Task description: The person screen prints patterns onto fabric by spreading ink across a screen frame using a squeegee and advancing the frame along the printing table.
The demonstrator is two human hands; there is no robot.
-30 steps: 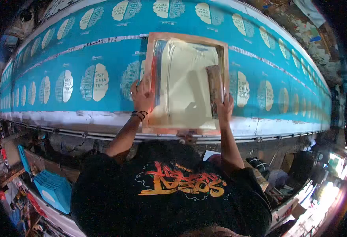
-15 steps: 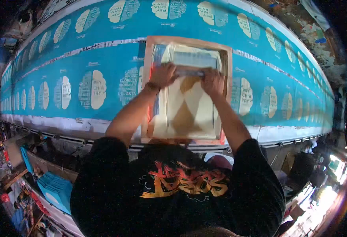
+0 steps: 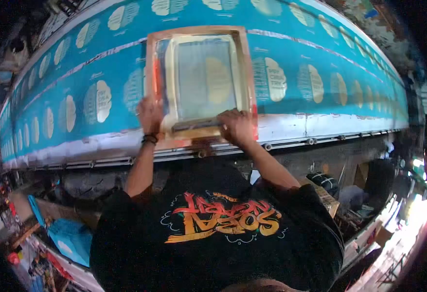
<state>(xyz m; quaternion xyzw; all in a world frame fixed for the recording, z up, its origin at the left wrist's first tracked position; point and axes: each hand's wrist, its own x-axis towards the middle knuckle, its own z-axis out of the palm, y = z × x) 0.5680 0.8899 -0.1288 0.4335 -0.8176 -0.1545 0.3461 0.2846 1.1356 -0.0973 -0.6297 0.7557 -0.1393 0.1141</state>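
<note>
A wooden-framed screen (image 3: 246,68) lies on the teal printed sheets (image 3: 84,80), its mesh streaked with cream ink around the edges. Through the mesh a pale printed shape shows faintly. My left hand (image 3: 150,117) is closed on the left side of the screen's frame, near its lower corner. My right hand (image 3: 236,126) grips the right end of a dark squeegee (image 3: 196,124), which lies crosswise at the near end of the mesh.
A rail with small round fittings (image 3: 291,145) runs along the table's near edge. Folded teal pieces (image 3: 70,239) are stacked at the lower left. A cardboard box (image 3: 323,197) and a dark bundle (image 3: 322,181) are at the lower right.
The squeegee has come from the far part of the mesh to its near end. My left hand has left it for the frame. In view, screen and table have shifted left and up.
</note>
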